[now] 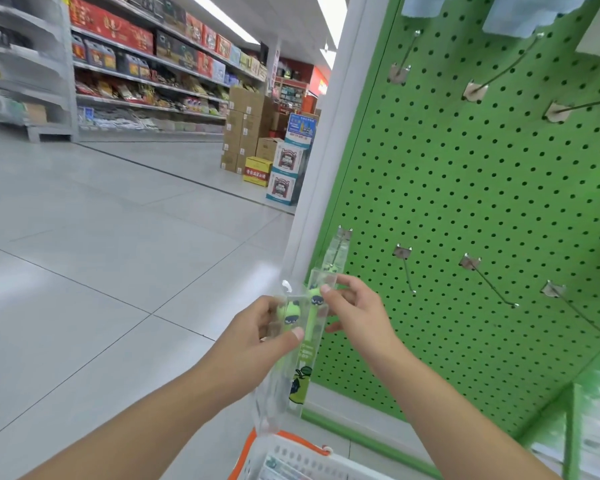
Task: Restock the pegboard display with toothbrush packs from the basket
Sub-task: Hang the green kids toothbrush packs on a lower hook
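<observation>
Both hands, left point(257, 332) and right point(352, 311), pinch clear toothbrush packs point(300, 344) between them.

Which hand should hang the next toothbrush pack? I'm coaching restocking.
Right, probably. The right hand pinches the pack nearest the leftmost lower hook on the green pegboard; the left hand holds the farther pack.

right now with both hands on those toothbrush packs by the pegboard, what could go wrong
1. The left hand and right hand pinch two clear toothbrush packs that overlap; pulling them apart could let one slip toward the basket or the floor.
2. The leftmost lower hook already carries a pack, and its hanging hole is hard to see through the clear plastic, so threading another might miss.
3. The bare hooks jut out near the right hand and could snag it.
</observation>
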